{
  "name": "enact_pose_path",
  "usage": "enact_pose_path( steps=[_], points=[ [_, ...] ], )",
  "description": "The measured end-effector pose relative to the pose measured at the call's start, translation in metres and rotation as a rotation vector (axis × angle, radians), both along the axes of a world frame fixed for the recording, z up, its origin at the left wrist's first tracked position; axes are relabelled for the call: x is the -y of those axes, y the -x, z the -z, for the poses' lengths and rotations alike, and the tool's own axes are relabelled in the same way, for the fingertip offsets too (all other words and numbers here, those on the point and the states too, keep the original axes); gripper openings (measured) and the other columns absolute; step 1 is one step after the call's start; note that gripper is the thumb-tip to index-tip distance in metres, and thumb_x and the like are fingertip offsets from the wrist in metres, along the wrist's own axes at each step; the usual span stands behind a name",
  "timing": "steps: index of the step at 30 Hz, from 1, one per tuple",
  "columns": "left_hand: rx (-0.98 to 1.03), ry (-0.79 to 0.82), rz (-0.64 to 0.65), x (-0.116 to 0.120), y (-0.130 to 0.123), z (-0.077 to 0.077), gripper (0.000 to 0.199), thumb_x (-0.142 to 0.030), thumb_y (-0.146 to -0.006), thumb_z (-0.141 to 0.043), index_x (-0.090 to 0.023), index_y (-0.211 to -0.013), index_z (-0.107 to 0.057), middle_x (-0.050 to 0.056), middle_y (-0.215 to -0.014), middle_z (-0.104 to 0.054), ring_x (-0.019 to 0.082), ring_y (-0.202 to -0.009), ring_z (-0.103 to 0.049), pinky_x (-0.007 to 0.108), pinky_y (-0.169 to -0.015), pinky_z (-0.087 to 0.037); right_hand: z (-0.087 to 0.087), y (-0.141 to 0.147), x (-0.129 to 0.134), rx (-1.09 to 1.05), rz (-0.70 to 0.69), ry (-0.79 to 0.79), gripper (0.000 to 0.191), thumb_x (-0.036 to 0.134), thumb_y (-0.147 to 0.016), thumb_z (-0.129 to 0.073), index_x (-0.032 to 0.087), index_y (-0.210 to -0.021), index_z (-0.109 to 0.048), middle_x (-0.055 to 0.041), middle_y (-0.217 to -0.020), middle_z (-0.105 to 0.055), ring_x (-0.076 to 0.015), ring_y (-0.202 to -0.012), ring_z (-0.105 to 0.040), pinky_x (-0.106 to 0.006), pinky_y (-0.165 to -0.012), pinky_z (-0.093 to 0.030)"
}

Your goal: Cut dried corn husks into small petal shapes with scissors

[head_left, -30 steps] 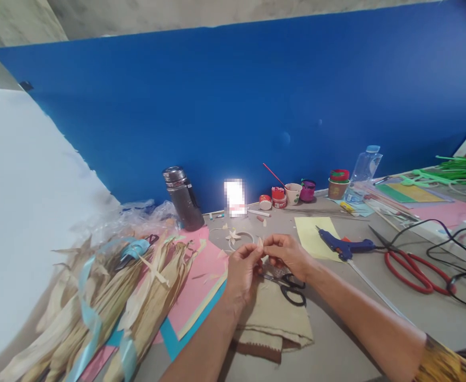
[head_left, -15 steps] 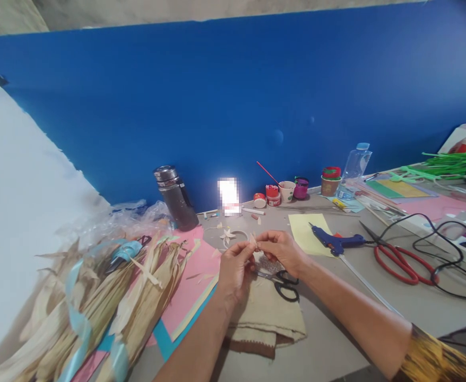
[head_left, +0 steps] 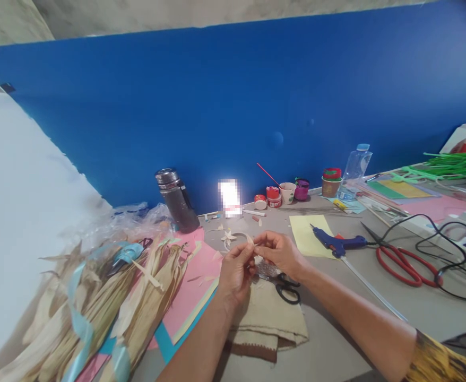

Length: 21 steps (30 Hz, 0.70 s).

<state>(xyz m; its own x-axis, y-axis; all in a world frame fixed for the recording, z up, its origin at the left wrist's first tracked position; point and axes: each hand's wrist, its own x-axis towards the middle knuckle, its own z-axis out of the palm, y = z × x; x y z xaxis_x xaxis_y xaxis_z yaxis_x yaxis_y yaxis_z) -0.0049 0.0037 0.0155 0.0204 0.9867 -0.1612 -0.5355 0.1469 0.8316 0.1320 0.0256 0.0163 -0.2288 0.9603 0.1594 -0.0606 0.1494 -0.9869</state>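
My left hand and my right hand meet at the middle of the table, fingertips pinched together on a small pale piece of corn husk. Fingers hide most of that piece. Just beyond them lies a small star-shaped husk flower beside a pale curved strip. Below the hands, black-handled scissors rest on a folded beige cloth, their blades partly behind my right hand. Bundles of dried corn husks with light blue ribbon lie to the left.
A dark flask stands at the back left near pink paper. Paint pots and a paper cup line the blue wall. At right are a blue glue gun, red-handled scissors, cables and a plastic bottle.
Both hands stay together with slight finger movement; the pale piece now shows less above the fingertips. The whole view has shifted slightly.
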Motion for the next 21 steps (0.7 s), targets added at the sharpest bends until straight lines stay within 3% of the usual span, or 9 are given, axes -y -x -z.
enact_pose_path(
  steps=[7,12,17,21],
  points=[
    [-0.115,-0.035,0.002,0.0018,-0.0002,-0.0046,0.04,-0.044,-0.056,-0.088,-0.012,-0.072,-0.07,-0.005,-0.052,-0.046,0.005,-0.047,-0.039,0.017,-0.044,-0.029,0.0011,-0.0022,-0.0013,0.022,-0.06,-0.036,0.027,0.029,-0.075,-0.069,0.015,-0.098,-0.068,0.0035,-0.06,-0.06,-0.0072,-0.047,-0.046,-0.02,-0.046,-0.034],
    [-0.159,-0.076,-0.018,0.0025,0.0007,-0.0059,0.036,-0.043,-0.06,-0.085,-0.014,-0.065,-0.064,-0.005,-0.052,-0.047,0.006,-0.047,-0.04,0.018,-0.045,-0.029,-0.0008,-0.0022,0.0009,-0.042,-0.112,-0.006,0.034,0.038,-0.076,-0.072,0.015,-0.101,-0.067,0.0041,-0.058,-0.057,-0.0073,-0.046,-0.045,-0.021,-0.045,-0.031],
    [-0.362,-0.173,-0.102,-0.0003,0.0034,0.0014,0.03,-0.042,-0.067,-0.078,-0.015,-0.067,-0.066,-0.003,-0.055,-0.052,0.006,-0.048,-0.038,0.02,-0.046,-0.029,-0.0055,-0.0009,0.0031,-0.075,-0.059,0.078,0.038,0.046,-0.071,-0.077,0.014,-0.087,-0.065,0.0021,-0.058,-0.059,-0.0076,-0.046,-0.045,-0.021,-0.043,-0.03],
    [-0.471,-0.2,-0.147,0.0018,0.0029,-0.0016,0.026,-0.04,-0.071,-0.073,-0.015,-0.072,-0.069,-0.003,-0.053,-0.05,0.007,-0.047,-0.037,0.021,-0.045,-0.028,-0.0073,-0.0011,0.0028,-0.107,-0.038,0.143,0.039,0.046,-0.066,-0.08,0.014,-0.082,-0.066,0.0025,-0.056,-0.058,-0.0078,-0.047,-0.047,-0.02,-0.044,-0.032]
  ],
)
